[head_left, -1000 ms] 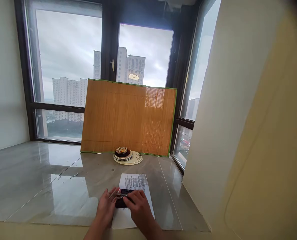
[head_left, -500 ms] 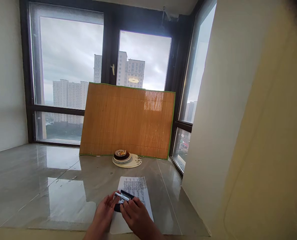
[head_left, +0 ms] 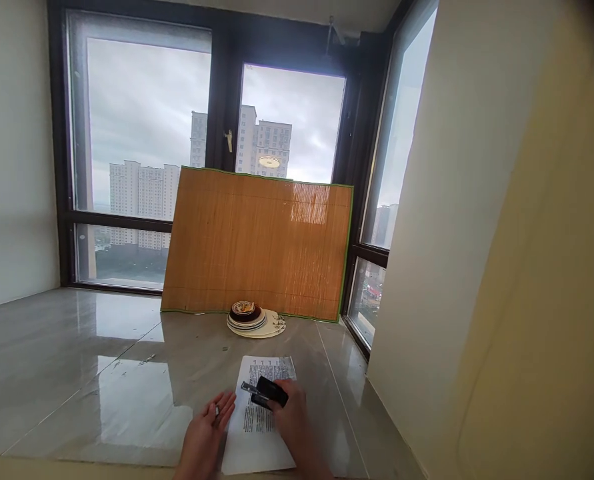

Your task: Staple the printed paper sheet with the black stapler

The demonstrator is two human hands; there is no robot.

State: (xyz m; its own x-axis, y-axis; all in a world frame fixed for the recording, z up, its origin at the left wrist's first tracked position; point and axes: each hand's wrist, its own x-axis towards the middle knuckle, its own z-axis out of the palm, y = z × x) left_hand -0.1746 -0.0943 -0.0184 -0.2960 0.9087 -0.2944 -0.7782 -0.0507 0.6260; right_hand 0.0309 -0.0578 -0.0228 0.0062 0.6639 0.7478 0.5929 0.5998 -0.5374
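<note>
In my right hand (head_left: pixel 293 407) is a black stapler (head_left: pixel 271 392), its top and base spread apart and its silver metal rail showing at the left end. It is held just over a printed sheet of paper (head_left: pixel 264 453). To the left of the sheet, my left hand (head_left: pixel 209 423) is turned palm up with its fingers stretched out. A small silver piece (head_left: pixel 217 410), perhaps a strip of staples, lies against those fingers. My hands are apart, and the stapler does not touch the left one.
Beyond the paper, a stack of round plates or mats (head_left: pixel 249 323) sits on the glossy grey tiled ledge (head_left: pixel 191 360). A bamboo mat (head_left: pixel 257 247) leans against the window behind it. The yellowish wall (head_left: pixel 451 300) bounds the right side.
The stapler has left my left hand and shifted right in my right hand, with its black end now turned left-up. My left hand has opened palm up. The view has tilted slightly.
</note>
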